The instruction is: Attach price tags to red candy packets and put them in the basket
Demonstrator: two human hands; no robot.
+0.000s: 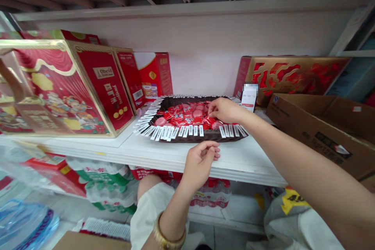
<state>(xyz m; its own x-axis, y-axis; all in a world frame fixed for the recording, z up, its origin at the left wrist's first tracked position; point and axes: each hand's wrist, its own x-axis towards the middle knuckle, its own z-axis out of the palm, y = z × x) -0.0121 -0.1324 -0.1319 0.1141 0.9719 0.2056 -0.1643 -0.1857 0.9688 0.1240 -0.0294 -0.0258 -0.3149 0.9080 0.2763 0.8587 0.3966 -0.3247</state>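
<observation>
A dark woven basket [193,139] stands on the white shelf, its rim lined with many small white barcode labels [171,133]. Inside it lie red wrapped packets [178,117], apparently sweets, with pinkish round faces. My right hand [225,110] reaches over the right part of the basket, fingertips pinched on a red packet among the others. A gap in the front row of labels lies just below that hand. In front of the basket, at the shelf edge, my left hand [200,162] has its fingers curled against the thumb; whatever it may hold is hidden.
Tall red and gold gift boxes [96,86] stand left of the basket. On the right are a phone [248,99] showing a timer, an open cardboard carton [319,133] and a gold-red box [295,74]. Wrapped bottle packs [109,183] lie below; a metal shelf hangs overhead.
</observation>
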